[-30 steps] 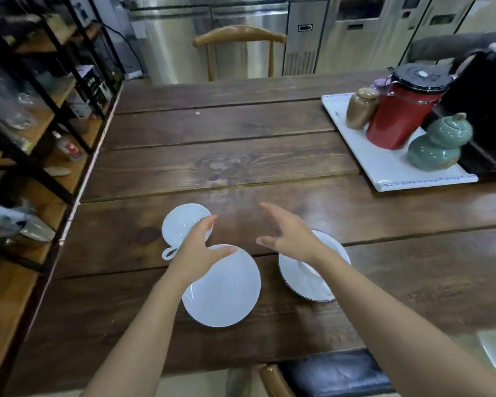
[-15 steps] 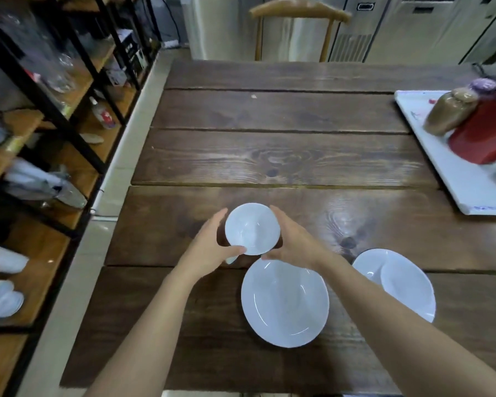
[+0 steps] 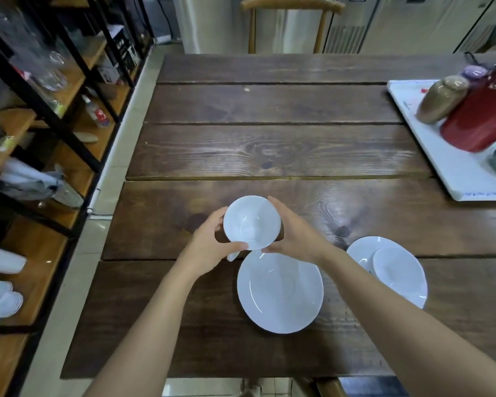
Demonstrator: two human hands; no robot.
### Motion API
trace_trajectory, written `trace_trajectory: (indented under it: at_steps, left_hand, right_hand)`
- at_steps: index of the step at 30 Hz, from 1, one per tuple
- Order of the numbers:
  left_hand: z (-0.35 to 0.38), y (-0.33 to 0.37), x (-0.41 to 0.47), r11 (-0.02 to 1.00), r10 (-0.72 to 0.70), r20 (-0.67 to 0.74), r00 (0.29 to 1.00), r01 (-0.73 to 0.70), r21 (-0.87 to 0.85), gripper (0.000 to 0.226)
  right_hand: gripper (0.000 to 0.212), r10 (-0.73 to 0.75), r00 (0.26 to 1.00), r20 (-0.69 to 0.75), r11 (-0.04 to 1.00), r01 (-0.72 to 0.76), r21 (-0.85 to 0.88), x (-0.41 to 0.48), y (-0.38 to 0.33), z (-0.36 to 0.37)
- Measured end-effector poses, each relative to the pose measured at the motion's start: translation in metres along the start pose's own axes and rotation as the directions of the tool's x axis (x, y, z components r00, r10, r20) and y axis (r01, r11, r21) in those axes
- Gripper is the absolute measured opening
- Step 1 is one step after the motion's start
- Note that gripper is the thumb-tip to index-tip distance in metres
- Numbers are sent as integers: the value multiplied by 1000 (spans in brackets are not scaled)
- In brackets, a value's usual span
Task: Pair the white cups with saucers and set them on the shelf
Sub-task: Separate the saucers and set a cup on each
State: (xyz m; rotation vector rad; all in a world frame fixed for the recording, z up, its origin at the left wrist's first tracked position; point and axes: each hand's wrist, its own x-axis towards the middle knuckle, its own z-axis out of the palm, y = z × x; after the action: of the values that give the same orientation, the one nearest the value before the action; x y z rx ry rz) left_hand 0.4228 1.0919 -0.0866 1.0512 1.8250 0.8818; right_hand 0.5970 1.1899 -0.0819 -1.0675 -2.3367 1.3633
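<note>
I am gripping the white cup [image 3: 252, 222] between my left hand [image 3: 209, 247] and right hand [image 3: 295, 239], above the empty saucer's [image 3: 279, 293] far rim, near the table's [image 3: 269, 153] front edge.

From where I stand, nothing can be read for certain. The small bottle [image 3: 95, 112] on the shelf [image 3: 78, 81] wears a red label, its marks too small to make out. The white tray [image 3: 455, 167] at the table's right edge carries blue print along its near rim, blurred beyond reading.
</note>
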Motion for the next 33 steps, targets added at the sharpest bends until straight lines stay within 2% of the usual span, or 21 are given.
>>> trace_trajectory:
  at_steps: [7,17,22,33]
  left_hand:
    - [22,15,-33,1000,30,-32,999,-30,-7,73]
    - [62,11,-81,999,-1,-53,999,-2,-47,73]
    - [71,7,-91,999,-26,-67,997,24,-33,70]
    - [75,2,-101,998,-47,-73,996,44,-39,71]
  right_hand:
    - [79,-86,996,23,993,84,83,-40,0,-11]
    - [88,-37,995,90,998,33,49,-86,18,-7]
    - [83,-11,992,122,998,2,70,-98,18,-5]
    - [93,-32,988,154,999,25,41,-101,19,-1]
